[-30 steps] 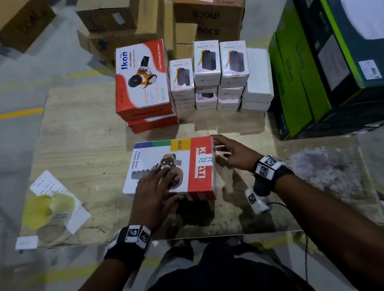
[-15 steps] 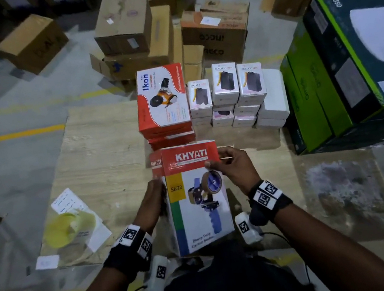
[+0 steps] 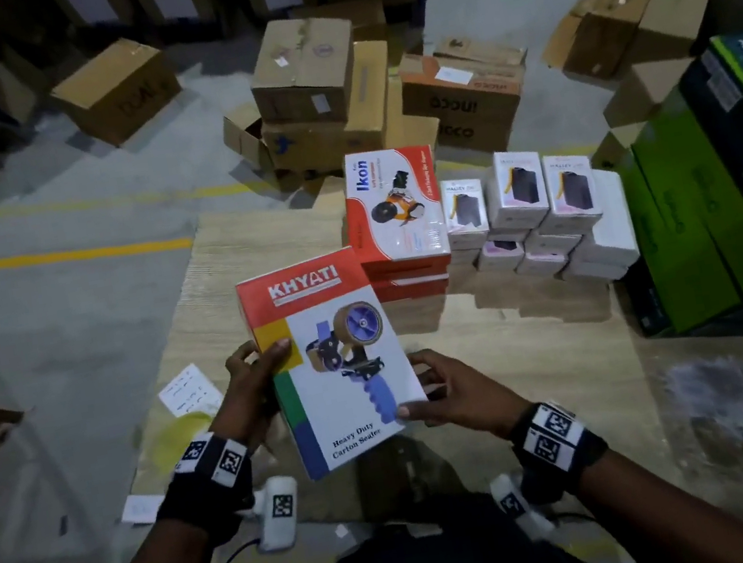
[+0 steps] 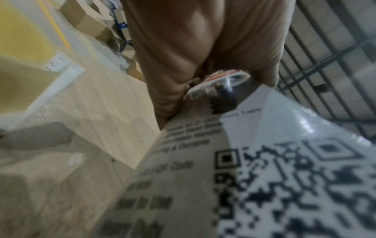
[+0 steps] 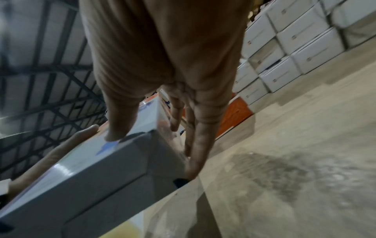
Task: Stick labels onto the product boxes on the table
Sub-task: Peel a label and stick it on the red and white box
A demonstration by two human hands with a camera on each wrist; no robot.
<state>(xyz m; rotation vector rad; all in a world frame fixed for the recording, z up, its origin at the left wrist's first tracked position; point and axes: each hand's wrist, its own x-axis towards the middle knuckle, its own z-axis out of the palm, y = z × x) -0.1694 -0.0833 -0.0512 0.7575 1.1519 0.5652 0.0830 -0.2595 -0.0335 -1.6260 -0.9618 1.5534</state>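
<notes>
Warehouse floor with brown cartons behind; wooden table (image 3: 255, 252) in front, carrying stock

Item 1: tape dispenser box (image 3: 334, 362), red top band, white face. Held clear of the table, tilted upright, printed front toward the head camera. Left hand (image 3: 250, 392) grips its left edge, thumb on the front by the yellow patch, fingers curled behind. Right hand (image 3: 453, 391) grasps the lower right corner, thumb on the front, fingers (image 5: 191, 128) spread along the back and side. Two-handed hold likely serves to turn the box and check its faces for a label spot; no fresh label can be made out on the front. Left wrist view shows the back face with printed text and a square code, blurred

Item 2: label sheet (image 3: 190, 392), white, on the table just beyond the left knuckles, a yellow backing piece beside it; kept within reach for peeling

Item 3: red boxes (image 3: 391, 208), stacked beyond the fingertips

Item 4: small white boxes (image 3: 525, 204), stacked past the right fingertips, beside the red stack

Item 5: green boxes (image 3: 677, 227), far right of the right hand
</notes>
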